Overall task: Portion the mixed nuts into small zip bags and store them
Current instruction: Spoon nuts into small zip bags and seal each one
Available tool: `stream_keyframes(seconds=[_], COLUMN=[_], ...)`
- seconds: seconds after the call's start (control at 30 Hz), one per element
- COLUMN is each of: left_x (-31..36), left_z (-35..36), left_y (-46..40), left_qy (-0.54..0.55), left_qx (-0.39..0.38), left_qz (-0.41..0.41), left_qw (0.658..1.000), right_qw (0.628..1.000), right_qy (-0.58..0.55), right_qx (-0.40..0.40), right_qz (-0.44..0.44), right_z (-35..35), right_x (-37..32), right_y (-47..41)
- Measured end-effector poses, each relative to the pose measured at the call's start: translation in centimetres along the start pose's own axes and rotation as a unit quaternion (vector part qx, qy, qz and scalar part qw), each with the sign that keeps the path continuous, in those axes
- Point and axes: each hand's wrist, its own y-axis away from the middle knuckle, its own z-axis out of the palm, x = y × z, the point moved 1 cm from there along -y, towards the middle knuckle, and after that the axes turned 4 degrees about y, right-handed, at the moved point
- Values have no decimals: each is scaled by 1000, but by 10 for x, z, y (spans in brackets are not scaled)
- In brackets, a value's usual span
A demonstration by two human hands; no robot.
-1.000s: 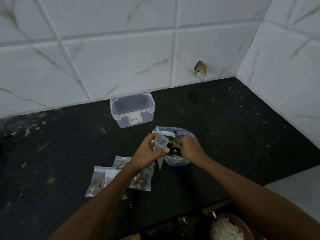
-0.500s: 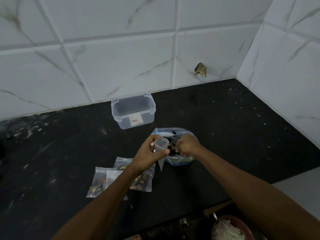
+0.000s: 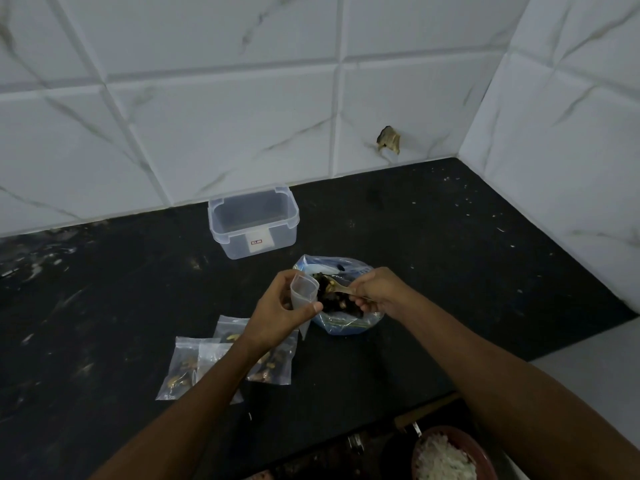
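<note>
Left hand (image 3: pixel 277 311) grip around small zip bag (image 3: pixel 304 292) (mouth open), right hand (image 3: pixel 377 289) grip around spoon (image 3: pixel 341 289)

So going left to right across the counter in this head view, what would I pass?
Filled small zip bags lying flat → left hand holding an open small zip bag → big bag of mixed nuts → right hand holding a spoon. The clear container sits farther back.

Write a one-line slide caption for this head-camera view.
Left hand holds a small clear zip bag open while right hand spoons mixed nuts from a large clear plastic bag.
</note>
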Motion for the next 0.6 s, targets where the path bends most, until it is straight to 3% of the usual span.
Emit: stream_keyframes(seconds=[0.2,0.43,0.6], left_x=[8,21,28], left_z=[5,23,38], left_y=[-2,-11,-17], left_qy=[-115,-281,-313], left_qx=[63,131,136], left_qz=[34,37,30], left_qw=[991,950,940], right_qw=[999,998,995], right_qy=[-28,-45,-6], right_qx=[-21,-14,11], right_qz=[-1,-36,-96], right_z=[-18,-41,-39], right_x=[0,-19,-26], right_y=[10,43,63])
